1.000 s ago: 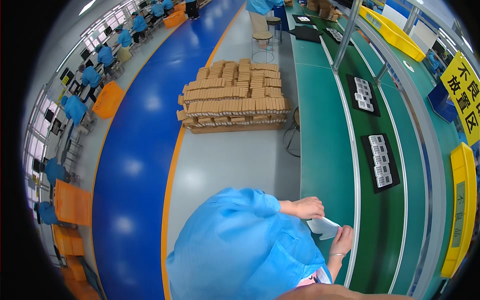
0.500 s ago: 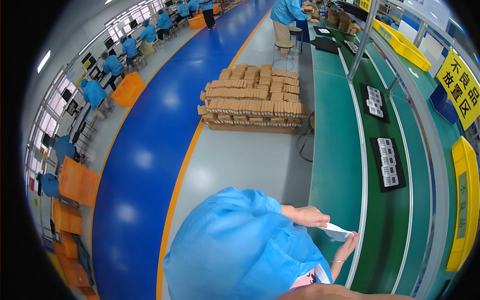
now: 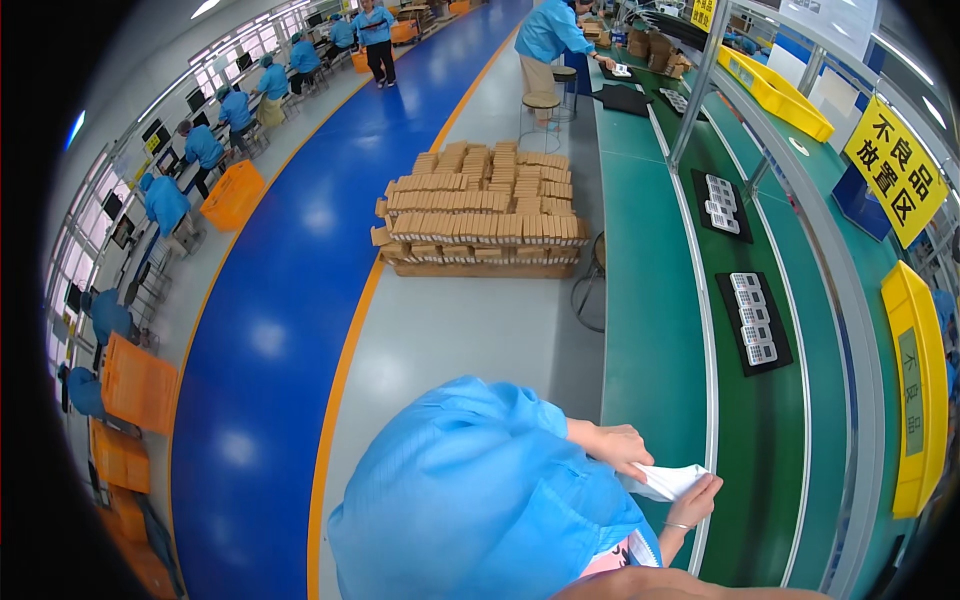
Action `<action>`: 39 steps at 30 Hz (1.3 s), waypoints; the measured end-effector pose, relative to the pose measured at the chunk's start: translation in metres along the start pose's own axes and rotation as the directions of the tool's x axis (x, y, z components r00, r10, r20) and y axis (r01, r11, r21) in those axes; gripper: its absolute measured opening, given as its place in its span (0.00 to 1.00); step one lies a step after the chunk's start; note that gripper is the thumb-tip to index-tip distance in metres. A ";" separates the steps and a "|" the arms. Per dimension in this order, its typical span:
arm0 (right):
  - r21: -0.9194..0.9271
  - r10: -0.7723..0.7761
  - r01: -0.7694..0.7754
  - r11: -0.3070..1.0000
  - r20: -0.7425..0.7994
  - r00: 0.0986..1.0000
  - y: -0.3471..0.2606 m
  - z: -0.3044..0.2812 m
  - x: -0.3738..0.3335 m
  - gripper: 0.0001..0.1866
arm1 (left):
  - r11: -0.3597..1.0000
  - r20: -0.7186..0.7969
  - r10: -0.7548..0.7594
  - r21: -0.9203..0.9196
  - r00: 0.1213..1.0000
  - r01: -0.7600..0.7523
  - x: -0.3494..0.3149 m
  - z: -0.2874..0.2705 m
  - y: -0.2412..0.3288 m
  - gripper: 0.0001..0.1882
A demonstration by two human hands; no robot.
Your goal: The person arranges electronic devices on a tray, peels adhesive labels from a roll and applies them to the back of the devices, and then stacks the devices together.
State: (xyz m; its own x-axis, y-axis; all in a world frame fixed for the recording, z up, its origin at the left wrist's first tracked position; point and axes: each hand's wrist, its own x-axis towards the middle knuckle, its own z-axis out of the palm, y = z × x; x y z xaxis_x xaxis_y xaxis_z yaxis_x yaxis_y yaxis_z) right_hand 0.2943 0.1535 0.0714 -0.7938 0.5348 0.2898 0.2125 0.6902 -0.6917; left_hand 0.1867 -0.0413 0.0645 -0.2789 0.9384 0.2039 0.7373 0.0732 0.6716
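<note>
Over the near part of the green workbench, a thin white sheet-like piece stretches between my two hands. It looks soft and folded; whether it is cloth, paper or a bag I cannot tell. My left hand pinches its left end, reaching out of a bulky blue sleeve. At the other end, my right hand, with a thin bracelet at the wrist, grips the upper right corner with curled fingers. To the right of my hands runs a dark green belt.
Black trays with white keypad devices lie on the belt. A metal frame with yellow bins stands along the right. Stacked brown boxes sit on the floor ahead. A co-worker stands farther up the bench; others sit at the left.
The view has shifted slightly. The white piece is spread wider and its right end bunches up, and my right fingers have curled more around it. The far co-worker's arm reaches over the bench.
</note>
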 end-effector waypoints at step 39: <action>0.612 0.418 -0.247 0.751 -0.153 0.895 0.002 -0.045 -0.012 0.21 | 0.993 -0.263 0.115 0.039 0.958 -0.108 -0.036 0.022 0.011 0.12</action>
State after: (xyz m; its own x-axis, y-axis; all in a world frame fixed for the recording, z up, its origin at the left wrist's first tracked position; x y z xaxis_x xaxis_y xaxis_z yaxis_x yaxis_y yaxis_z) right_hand 0.3302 0.1700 0.0965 -0.5349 0.8419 0.0710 0.0069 0.0884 -0.9961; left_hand 0.2189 -0.0671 0.0490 -0.3446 0.8183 0.4601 0.7868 -0.0156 0.6171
